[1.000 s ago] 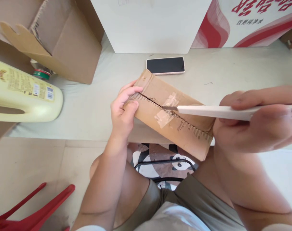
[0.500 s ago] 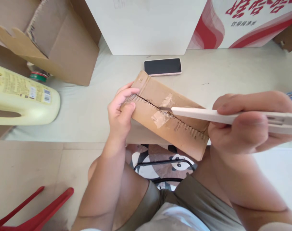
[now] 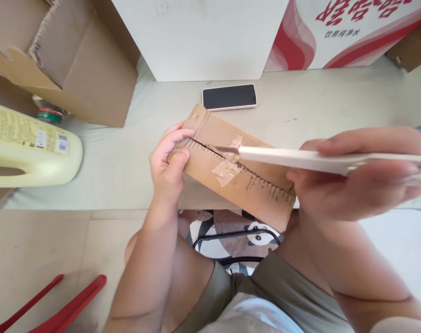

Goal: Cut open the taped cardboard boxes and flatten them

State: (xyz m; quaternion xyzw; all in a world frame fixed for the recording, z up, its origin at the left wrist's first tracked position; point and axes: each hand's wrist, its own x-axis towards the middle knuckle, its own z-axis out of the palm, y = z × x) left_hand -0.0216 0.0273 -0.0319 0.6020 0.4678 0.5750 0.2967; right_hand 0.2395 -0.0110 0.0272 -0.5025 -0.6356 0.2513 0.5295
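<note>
White knife (image 3: 283, 157) has shifted leftward, blade now over the seam of the cardboard box (image 3: 243, 192), nearer the left hand (image 3: 168, 164). Right hand (image 3: 363, 182) fingers closed round knife handle; left fingers pinch box's left end, at the surface's (image 3: 317, 106) near edge.

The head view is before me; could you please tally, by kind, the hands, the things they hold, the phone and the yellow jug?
Left hand and right hand: 2 hands
Held carton: 1
Knife: 1
Phone: 1
Yellow jug: 1
Total: 6
</note>
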